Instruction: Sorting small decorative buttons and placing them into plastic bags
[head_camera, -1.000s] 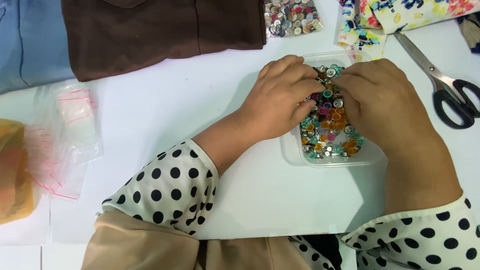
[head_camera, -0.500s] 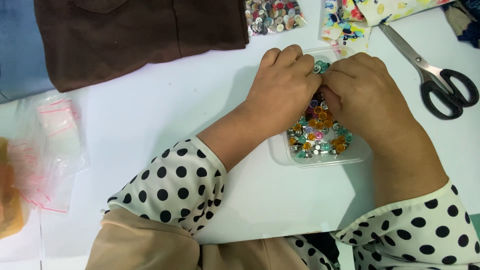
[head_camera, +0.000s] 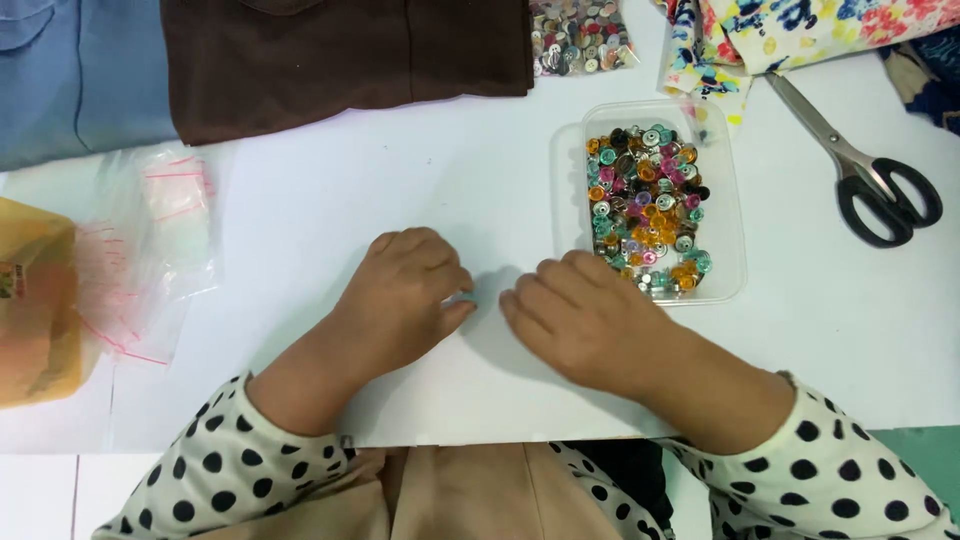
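Note:
My left hand (head_camera: 405, 298) rests on the white table (head_camera: 320, 230) with its fingers curled, and a small teal button (head_camera: 463, 296) shows pinched at its fingertips. My right hand (head_camera: 590, 320) lies palm down just to the right of it, fingers stretched towards the left hand, with nothing seen in it. The fingertips of the two hands are a small gap apart. Behind the right hand stands a clear plastic tray (head_camera: 736, 215) filled with several colourful buttons (head_camera: 648, 205).
Black-handled scissors (head_camera: 868, 170) lie right of the tray. A brown garment (head_camera: 340, 55), a blue garment (head_camera: 70, 80), a bag of buttons (head_camera: 580, 35) and floral fabric (head_camera: 790, 30) line the far edge. Clear zip bags (head_camera: 150, 240) and a yellow packet (head_camera: 35, 300) lie left.
Both hands have come out of the button tray and moved down towards me onto the bare table. The tray's buttons are now uncovered.

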